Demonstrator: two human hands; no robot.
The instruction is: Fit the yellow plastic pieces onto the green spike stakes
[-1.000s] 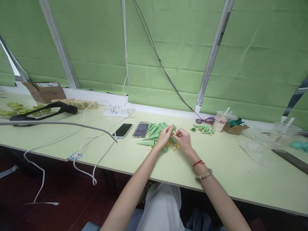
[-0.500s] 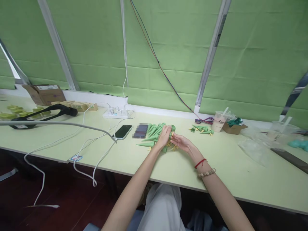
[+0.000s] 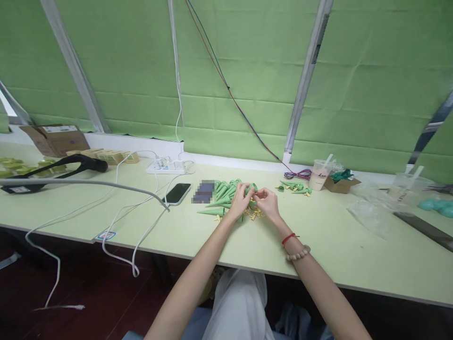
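Note:
Green cone-shaped pieces [image 3: 222, 190] lie in a pile on the pale table [image 3: 318, 236]. At the pile's right side my left hand [image 3: 241, 200] is closed on a green piece [image 3: 251, 187], whose round end shows above the fingers. My right hand [image 3: 266, 203] meets it from the right, fingertips pinched together at that piece; whatever is between them is too small to make out. Below the hands lie small yellow pieces [image 3: 255, 215]. One long green cone [image 3: 211, 212] points left, near the front of the pile.
A phone [image 3: 178, 193] and white cables [image 3: 134, 208] are to the left, with a power strip [image 3: 170, 166] behind. Rightward are a smaller group of green pieces [image 3: 295, 187], a drink cup [image 3: 320, 174], a small box [image 3: 341, 184] and a plastic bag [image 3: 370, 215].
My right hand has come up against the left, its fingers now pinched at the green piece. That piece's round end shows more plainly in my left hand. The view has shifted slightly.

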